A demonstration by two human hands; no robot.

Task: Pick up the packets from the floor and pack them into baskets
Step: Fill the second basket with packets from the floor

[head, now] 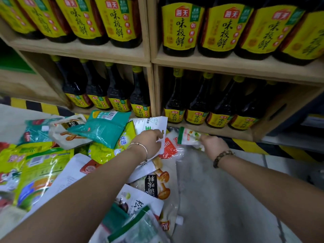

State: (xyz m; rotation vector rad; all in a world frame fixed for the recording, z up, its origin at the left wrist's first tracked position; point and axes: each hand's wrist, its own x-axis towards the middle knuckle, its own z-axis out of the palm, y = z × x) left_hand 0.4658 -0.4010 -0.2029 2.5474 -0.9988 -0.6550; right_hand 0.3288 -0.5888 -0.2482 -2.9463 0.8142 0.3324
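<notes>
Several food packets lie heaped on the floor at the left and centre. My left hand (150, 140) pinches a white packet with green print (150, 124) at the top of the heap. My right hand (213, 142) grips a small clear packet with a green edge (188, 136) close to the bottom shelf. A teal packet (105, 128) lies left of the white one. A mushroom-print packet (157, 183) lies between my forearms. No basket is in view.
A wooden shelf unit (152, 62) full of dark sauce bottles with yellow labels (180, 27) stands right behind the heap. Yellow-and-black hazard tape (249, 145) runs along its base. Grey floor (219, 199) lies under my right forearm.
</notes>
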